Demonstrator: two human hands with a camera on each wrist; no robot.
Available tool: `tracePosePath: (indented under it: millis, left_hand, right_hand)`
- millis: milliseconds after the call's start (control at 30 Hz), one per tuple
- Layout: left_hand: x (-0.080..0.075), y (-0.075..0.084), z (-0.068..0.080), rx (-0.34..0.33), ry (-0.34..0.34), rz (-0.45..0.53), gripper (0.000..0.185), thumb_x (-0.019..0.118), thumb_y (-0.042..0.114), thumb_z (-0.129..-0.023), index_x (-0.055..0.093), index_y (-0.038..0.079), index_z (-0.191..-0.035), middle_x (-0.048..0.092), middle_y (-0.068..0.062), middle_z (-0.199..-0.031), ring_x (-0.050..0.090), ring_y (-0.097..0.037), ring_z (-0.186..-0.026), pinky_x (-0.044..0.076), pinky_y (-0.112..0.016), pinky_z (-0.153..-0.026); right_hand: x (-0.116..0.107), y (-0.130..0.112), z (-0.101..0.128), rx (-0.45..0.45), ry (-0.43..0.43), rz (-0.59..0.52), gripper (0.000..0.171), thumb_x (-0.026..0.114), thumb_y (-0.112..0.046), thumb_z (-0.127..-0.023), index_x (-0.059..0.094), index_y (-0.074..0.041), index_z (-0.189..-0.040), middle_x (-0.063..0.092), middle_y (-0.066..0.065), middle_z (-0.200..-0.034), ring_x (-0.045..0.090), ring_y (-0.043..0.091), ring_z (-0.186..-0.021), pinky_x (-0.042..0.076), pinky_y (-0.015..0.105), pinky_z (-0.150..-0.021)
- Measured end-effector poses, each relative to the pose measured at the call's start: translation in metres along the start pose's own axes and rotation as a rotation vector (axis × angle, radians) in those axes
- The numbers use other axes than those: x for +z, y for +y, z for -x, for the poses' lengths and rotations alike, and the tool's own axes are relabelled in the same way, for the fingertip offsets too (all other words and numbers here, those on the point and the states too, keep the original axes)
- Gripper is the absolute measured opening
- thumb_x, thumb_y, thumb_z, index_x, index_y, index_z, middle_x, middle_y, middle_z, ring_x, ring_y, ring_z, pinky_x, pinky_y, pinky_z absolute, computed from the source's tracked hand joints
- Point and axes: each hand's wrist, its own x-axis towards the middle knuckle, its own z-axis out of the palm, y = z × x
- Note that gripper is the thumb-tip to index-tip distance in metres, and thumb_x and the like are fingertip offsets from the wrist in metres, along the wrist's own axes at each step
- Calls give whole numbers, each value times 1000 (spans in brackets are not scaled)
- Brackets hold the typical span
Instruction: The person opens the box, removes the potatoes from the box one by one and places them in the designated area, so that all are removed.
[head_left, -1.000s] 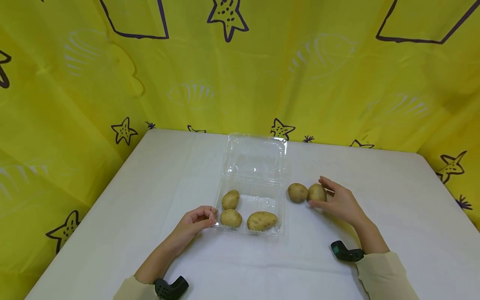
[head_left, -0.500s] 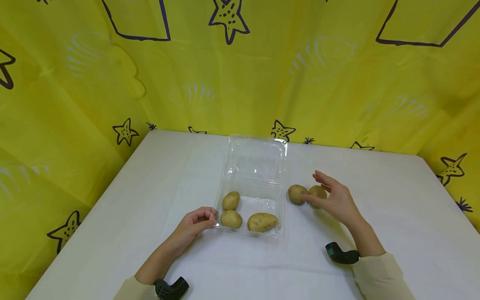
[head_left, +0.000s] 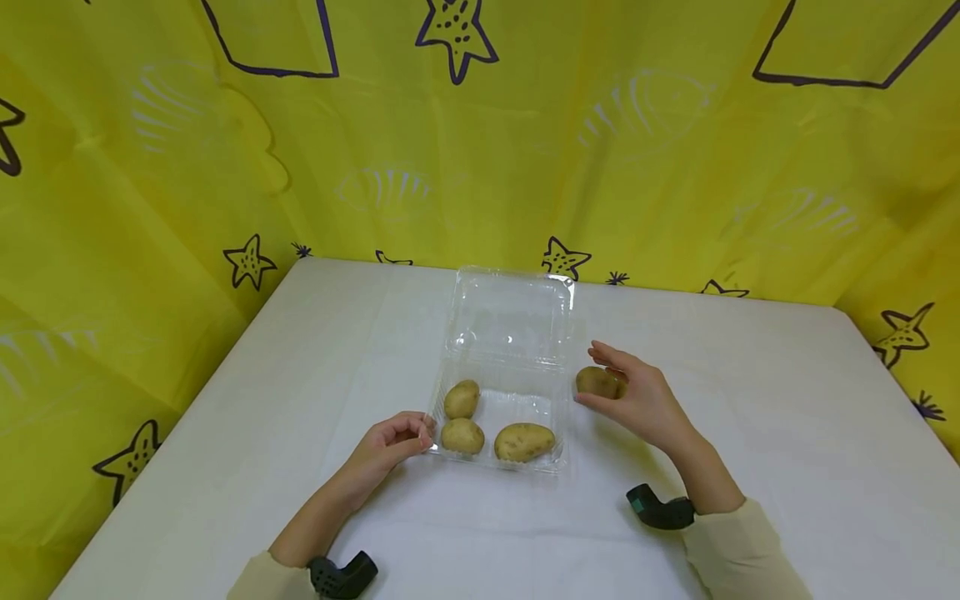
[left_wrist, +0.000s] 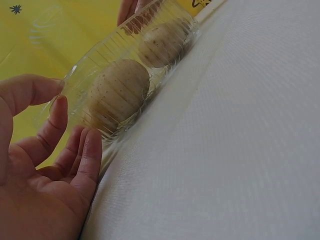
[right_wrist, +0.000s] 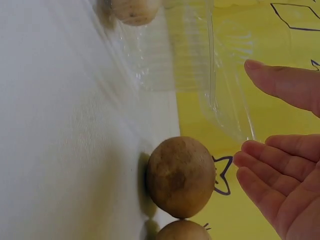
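Observation:
A clear plastic container lies on the white table with its lid folded back. Three potatoes sit in its tray. My left hand pinches the tray's front left corner, thumb above the rim and fingertips against the wall, beside the nearest potato. My right hand hovers open just right of the tray, cupped around a loose potato. In the right wrist view its fingers stand a little off that potato. A second loose potato lies behind it, hidden by the hand in the head view.
The white table stretches bare to the right and left of the container. Yellow cloth with star prints closes in the back and both sides. Black wrist mounts sit on both forearms.
My right hand has slid left, from the right-hand loose potato to the one nearer the tray, and now hides the right one. The left hand and container have not moved.

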Motion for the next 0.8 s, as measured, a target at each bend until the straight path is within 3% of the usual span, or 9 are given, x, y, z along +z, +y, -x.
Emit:
tracePosePath:
  millis: [167, 267, 800]
  left_hand:
    - [0, 0, 1, 6, -5, 1, 8, 59, 9, -88, 55, 2, -88, 47, -14, -113, 45, -22, -106, 41, -22, -86]
    - [0, 0, 1, 10, -4, 1, 3, 58, 7, -89, 55, 6, -86, 48, -13, -113, 46, -20, -105, 41, -22, -86]
    - [0, 0, 0, 18, -7, 6, 5, 57, 5, -88, 56, 9, -85, 48, -12, -113, 46, -20, -105, 41, -22, -86]
  right_hand:
    - [7, -5, -2, 5, -13, 11, 73, 77, -29, -75, 43, 1, -133, 53, 20, -124, 50, 34, -113, 36, 49, -94]
    - [11, -8, -3, -4, -13, 13, 72, 77, -27, -74, 44, 0, -132, 54, 18, -124, 50, 33, -113, 36, 48, -94]
    - [37, -30, -11, -117, -68, -49, 65, 78, -20, -74, 49, 0, -128, 55, 17, -121, 53, 28, -111, 42, 39, -90]
